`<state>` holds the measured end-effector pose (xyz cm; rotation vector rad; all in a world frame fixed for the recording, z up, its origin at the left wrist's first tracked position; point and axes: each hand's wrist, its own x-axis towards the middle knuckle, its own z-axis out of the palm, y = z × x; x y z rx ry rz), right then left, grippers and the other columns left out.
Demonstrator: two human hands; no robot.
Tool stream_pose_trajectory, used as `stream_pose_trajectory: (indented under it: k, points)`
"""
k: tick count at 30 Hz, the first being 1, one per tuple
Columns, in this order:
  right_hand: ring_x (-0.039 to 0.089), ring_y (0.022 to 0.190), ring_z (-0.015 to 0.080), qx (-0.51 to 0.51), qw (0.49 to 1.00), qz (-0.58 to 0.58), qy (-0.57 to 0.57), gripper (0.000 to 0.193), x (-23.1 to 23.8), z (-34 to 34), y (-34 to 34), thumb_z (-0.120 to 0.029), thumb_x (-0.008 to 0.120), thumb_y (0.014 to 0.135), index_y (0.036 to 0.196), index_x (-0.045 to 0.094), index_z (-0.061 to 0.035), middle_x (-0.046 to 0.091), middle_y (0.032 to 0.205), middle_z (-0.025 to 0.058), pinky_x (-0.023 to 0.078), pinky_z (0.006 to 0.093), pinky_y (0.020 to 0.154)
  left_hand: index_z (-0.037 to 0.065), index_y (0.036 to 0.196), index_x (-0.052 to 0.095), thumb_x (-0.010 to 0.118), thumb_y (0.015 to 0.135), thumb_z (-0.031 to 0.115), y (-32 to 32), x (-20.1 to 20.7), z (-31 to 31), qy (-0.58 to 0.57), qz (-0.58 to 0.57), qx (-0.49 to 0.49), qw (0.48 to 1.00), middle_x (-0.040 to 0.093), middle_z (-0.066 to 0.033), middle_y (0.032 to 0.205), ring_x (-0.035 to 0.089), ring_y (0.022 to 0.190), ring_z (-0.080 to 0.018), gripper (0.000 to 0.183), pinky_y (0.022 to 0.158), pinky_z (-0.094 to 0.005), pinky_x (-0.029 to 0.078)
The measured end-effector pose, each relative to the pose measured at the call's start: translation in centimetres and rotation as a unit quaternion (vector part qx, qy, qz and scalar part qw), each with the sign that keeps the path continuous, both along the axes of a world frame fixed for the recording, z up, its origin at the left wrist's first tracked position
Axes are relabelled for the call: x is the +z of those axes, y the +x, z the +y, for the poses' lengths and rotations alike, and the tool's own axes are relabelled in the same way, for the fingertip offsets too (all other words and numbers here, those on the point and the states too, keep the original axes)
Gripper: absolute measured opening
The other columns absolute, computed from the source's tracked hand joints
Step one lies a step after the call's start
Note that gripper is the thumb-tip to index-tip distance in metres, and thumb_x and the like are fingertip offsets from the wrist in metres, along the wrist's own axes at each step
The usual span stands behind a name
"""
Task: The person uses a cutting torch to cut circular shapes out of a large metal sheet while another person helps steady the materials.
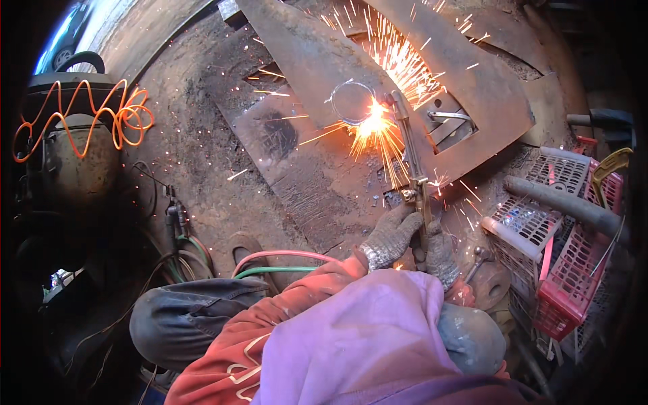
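My gloved left hand (391,236) is wrapped round the handle end of a cutting torch (409,145), close to its valves. Beside it on the right, my gloved right hand (441,255) is closed round the same torch from the other side. The torch points away from me, its head over a rusty steel plate (317,64). A bright flame burns at the tip, on the lower right of a round line marked or cut in the plate. Sparks spray up and down from that spot; the glare hides the metal beneath.
Red and green hoses (290,260) run past my left arm. Plastic baskets (540,185) stand at right, with a grey pipe (567,202) across them. A hammer (479,260) lies near my right knee. An orange coiled cable (84,128) hangs at far left.
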<state>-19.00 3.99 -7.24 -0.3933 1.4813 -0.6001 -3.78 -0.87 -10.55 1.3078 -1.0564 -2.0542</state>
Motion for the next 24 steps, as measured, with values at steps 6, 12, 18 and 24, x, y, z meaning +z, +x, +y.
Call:
stream_pose_trajectory:
  k: [6,12,18,24]
  points:
    - [0.046,0.048,0.0055,0.01,0.999,0.018,-0.029,0.054,-0.3,0.5,-0.3,-0.06,0.047,0.096,0.099,0.065,-0.0096,0.056,0.065,-0.0032,0.035,0.0208,0.039,0.0,0.121,0.061,0.056,0.098,0.023,-0.5,0.1,0.2,0.022,0.045,0.037,0.998,0.067,-0.0097,0.103,0.061,0.091,-0.0164,0.032,0.083,-0.0321,0.05]
    - [0.047,0.049,0.0051,-0.029,0.999,0.023,-0.026,0.054,-0.4,0.3,0.5,-0.06,0.046,0.096,0.099,0.064,-0.0097,0.057,0.069,-0.0035,0.035,0.0208,0.04,0.001,0.124,0.06,0.056,0.099,0.022,-0.4,-0.3,0.1,0.001,0.027,0.011,1.0,0.067,-0.0093,0.107,0.061,0.096,-0.0171,0.033,0.087,-0.0332,0.05]
    - [0.044,0.047,0.0048,-0.025,0.999,-0.013,0.027,0.056,0.0,0.1,0.3,-0.063,0.045,0.096,0.101,0.063,-0.0099,0.055,0.066,-0.0043,0.034,0.0206,0.039,0.001,0.122,0.06,0.055,0.099,0.024,0.0,0.2,-0.3,0.073,0.044,-0.001,0.996,0.067,-0.0098,0.105,0.062,0.096,-0.0193,0.033,0.086,-0.0338,0.05]
    - [0.043,0.044,0.0062,-0.045,0.997,-0.011,0.064,0.056,0.1,-0.1,0.1,-0.063,0.044,0.096,0.098,0.063,-0.0102,0.054,0.063,-0.0035,0.034,0.0214,0.039,0.0,0.12,0.061,0.055,0.099,0.027,-0.1,0.2,-0.6,0.091,0.047,-0.021,0.995,0.067,-0.011,0.103,0.062,0.092,-0.0194,0.035,0.083,-0.0333,0.05]
